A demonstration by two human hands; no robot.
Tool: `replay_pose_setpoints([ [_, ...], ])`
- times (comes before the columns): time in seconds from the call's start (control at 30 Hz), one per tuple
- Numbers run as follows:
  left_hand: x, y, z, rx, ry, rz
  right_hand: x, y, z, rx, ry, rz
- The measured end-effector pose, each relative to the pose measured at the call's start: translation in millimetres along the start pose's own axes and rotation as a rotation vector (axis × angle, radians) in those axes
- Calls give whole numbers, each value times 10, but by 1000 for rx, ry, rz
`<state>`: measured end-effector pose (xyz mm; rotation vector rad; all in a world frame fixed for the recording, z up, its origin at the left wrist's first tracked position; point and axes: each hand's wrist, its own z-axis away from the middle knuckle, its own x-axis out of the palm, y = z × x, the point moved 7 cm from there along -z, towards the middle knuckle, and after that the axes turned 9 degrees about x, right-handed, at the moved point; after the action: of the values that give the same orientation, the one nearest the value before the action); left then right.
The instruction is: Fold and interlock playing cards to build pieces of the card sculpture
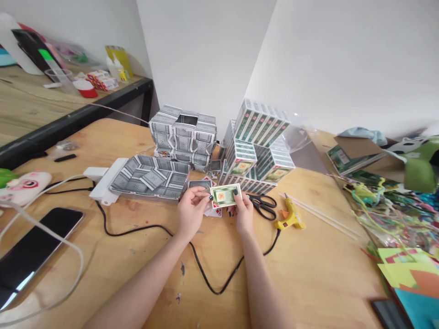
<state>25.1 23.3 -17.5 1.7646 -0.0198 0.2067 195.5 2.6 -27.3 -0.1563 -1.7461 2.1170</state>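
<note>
Between both hands, above the wooden table, is a green and white playing card box. My left hand pinches its left end, and my right hand grips the right end with the thumb on top. Loose playing cards lie beneath the box, partly hidden by it and my hands. Just behind my left hand is a shallow tray made of grey-backed cards, with loose cards inside. Farther back stands a box-shaped structure of folded cards with a rectangular opening on top. Stacked card boxes rise behind my right hand.
Black scissors and a yellow glue gun lie right of my hands, beside clear glue sticks. The gun's black cord loops across the table front. A power strip and phone are left; craft materials crowd the right.
</note>
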Motion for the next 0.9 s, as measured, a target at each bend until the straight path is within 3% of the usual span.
replay_pose_setpoints([
  [0.2,-55,78,-6,115,8,-247,6,12,-5,0,-20,-15],
  [0.43,-6,14,-11,10,-2,-10,22,-15,22,-21,-17,33],
  [0.6,39,24,-20,6,-55,25,36,-30,27,-40,-8,63],
  [0.77,118,143,38,141,-166,67,50,-19,26,-27,-32,31],
  [0.9,128,279,101,327,-207,32,32,-1,16,-13,-30,-13],
])
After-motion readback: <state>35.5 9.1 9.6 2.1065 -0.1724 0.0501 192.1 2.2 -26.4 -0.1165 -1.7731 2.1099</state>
